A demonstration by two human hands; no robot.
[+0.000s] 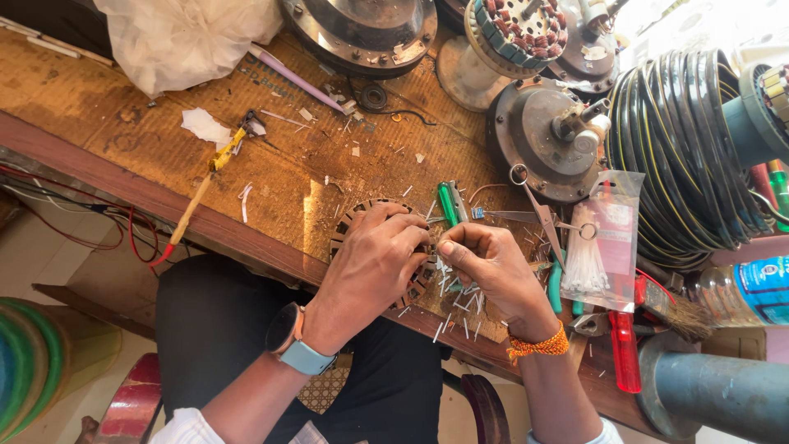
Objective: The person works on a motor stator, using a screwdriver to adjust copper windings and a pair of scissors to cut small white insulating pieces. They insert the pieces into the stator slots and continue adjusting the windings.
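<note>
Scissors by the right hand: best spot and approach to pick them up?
Grip the scissors at the crossing of the arms, coming straight down. They lie flat and open, one ring toward the motor housing, the other over the bag of white ties. The right hand is nearest.

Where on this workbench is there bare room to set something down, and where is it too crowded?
Barest: the wooden bench top below the white plastic bag, left of the yellow-handled tool. A smaller patch lies between that tool and the slotted metal core under the left hand. Crowded: right of the right hand, with scissors, cable coil and motor housings.
</note>
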